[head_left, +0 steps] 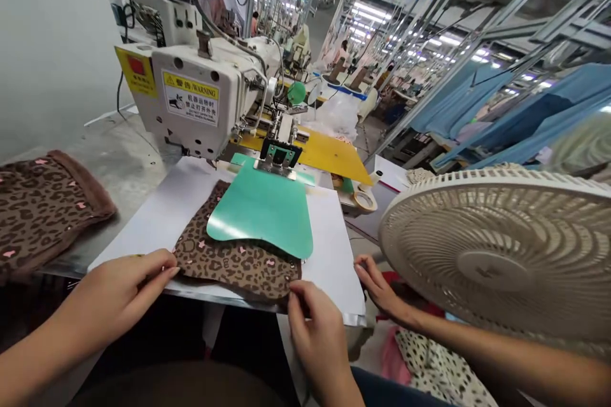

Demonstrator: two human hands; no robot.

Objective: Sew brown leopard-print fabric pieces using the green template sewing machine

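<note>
A brown leopard-print fabric piece (238,270) lies on the white sheet of the sewing machine's work surface. My left hand (128,286) pinches its left front corner between thumb and fingers. At the right front corner, my right hand (317,324) is pinched on the same piece. Over the fabric's upper part sits a green template plate (267,206), wider toward me, hiding what is under it. The plate's far end meets a metal clamp (277,162) of the sewing machine (205,89).
More leopard-print fabric (42,203) rests on the metal table at left. Another person's hand (377,283) touches the white sheet's right edge. A large fan (496,261) stands close on the right. A yellow plate (329,156) and a tape roll (364,200) lie beyond.
</note>
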